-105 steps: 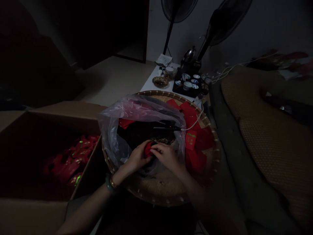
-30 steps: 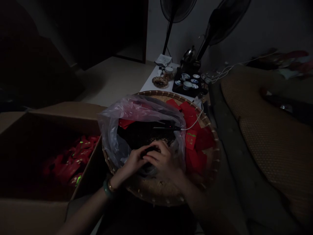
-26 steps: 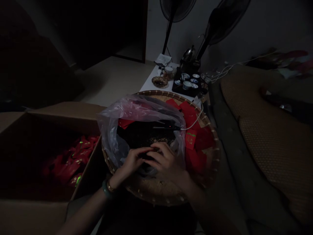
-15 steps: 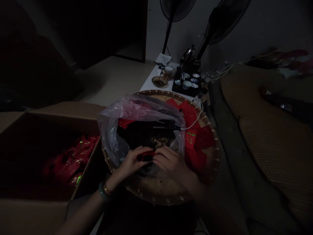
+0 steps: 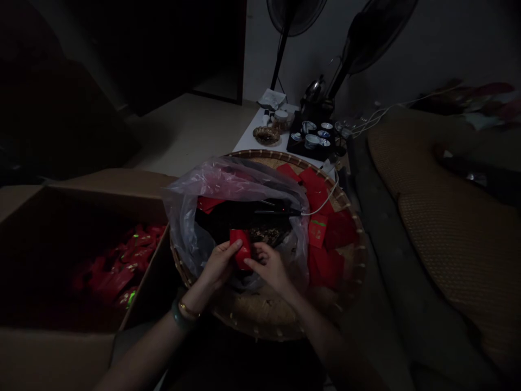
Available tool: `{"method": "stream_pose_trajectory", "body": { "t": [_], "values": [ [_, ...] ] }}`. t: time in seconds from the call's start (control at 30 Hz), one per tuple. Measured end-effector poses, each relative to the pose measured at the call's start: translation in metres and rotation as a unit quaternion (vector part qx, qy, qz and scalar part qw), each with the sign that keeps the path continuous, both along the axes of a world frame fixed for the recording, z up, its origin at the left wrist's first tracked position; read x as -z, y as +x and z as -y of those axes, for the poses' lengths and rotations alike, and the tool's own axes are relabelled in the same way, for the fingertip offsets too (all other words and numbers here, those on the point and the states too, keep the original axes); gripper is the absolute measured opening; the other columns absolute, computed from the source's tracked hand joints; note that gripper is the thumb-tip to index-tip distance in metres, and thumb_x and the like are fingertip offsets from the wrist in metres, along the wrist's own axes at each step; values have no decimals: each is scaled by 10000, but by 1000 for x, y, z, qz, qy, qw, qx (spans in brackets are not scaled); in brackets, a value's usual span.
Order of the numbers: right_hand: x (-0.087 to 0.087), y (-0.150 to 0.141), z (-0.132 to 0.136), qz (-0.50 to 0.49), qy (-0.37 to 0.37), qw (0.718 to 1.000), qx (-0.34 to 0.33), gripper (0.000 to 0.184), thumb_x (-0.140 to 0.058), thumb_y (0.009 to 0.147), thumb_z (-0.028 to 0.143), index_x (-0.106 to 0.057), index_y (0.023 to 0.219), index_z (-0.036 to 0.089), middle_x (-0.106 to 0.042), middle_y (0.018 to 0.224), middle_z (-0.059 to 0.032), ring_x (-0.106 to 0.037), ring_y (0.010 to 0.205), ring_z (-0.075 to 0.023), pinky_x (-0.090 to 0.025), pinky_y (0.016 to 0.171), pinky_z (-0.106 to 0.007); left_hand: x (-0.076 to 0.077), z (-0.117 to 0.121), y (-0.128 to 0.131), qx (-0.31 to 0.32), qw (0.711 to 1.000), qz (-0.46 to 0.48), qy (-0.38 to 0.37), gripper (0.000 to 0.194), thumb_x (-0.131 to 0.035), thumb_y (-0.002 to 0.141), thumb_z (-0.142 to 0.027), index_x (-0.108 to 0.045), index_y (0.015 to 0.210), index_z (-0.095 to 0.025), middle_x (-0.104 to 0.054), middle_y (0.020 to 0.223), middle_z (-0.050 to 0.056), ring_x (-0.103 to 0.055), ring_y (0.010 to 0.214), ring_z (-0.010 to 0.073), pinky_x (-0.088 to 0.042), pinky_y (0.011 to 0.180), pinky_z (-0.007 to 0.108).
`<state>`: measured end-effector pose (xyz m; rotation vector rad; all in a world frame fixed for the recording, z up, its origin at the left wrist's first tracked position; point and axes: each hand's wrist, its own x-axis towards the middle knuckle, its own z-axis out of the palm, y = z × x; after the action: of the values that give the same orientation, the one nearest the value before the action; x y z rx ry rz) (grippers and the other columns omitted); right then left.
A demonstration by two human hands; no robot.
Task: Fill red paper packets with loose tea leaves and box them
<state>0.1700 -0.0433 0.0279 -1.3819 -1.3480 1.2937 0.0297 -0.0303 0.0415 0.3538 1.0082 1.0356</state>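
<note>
Viewed remotely, I note the small glossy red packet [image 5: 240, 252], newly exposed, at eight o'clock from the slim black corded tool [image 5: 290, 213]; left hand [image 5: 217, 267] and right hand [image 5: 274, 270] pinch it.

The packet [image 5: 240, 251] looks smooth with a soft sheen, paper or plastic being hard to tell; the red sheets [image 5: 325, 266] look flat and matt. Thin, see-through plastic makes up the bag [image 5: 183, 217], crinkled and glossy along its folds. The basket [image 5: 271, 315] is woven and rough, like bamboo; the box [image 5: 109, 179] is dull brown cardboard. Polished metal shines on the kettle [image 5: 315, 89] and the gold bracelet [image 5: 188, 311], while the cups [image 5: 312, 142] look like smooth, glazed ceramic. The mat [image 5: 451, 222] has a coarse weave.
</note>
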Motion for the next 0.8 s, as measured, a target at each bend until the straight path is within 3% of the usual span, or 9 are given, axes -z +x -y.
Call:
{"method": "stream_pose_trajectory", "body": {
  "t": [0.2, 0.57, 0.67, 0.8],
  "values": [
    [1, -6, 2, -49, 0, 999, 14, 235, -657, 672, 316, -619, 866, 189, -643, 717, -11, -573, 608, -141, -478, 499, -243, -4, 0, 2, -22, 999, 29, -4, 329, -826, 519, -339, -639, 658, -108, -629, 573, -10, -522, 502, 69, -423, 531, 183],
    [-3, -7, 2, -10, 49, 999, 15, 224, -618, 728, 356, -603, 867, 182, -651, 784, -17, -598, 673, -150, -486, 602, -255, 1, 2, 4, -6, 1000, -19, 14, 368, -829, 497, -352, -674, 720, -104, -652, 598, 0, -537, 507, 85, -426, 533, 202],
    [-1, -6, 0, 9, 58, 998, 29, 201, -599, 741, 357, -595, 825, 175, -637, 743, -16, -580, 640, -145, -476, 583, -253, 5, 2, 2, -2, 998, -47, 34, 385, -796, 548, -385, -677, 792, -113, -675, 684, 17, -567, 567, 104, -452, 580, 218],
    [3, -1, -2, 95, 117, 986, 69, 131, -582, 752, 297, -577, 812, 180, -601, 727, -13, -555, 631, -139, -477, 591, -256, 10, 6, 3, -62, 981, -156, 98, 469, -759, 598, -387, -631, 987, -161, -675, 942, 47, -612, 817, 152, -470, 699, 227]
  ]
}}
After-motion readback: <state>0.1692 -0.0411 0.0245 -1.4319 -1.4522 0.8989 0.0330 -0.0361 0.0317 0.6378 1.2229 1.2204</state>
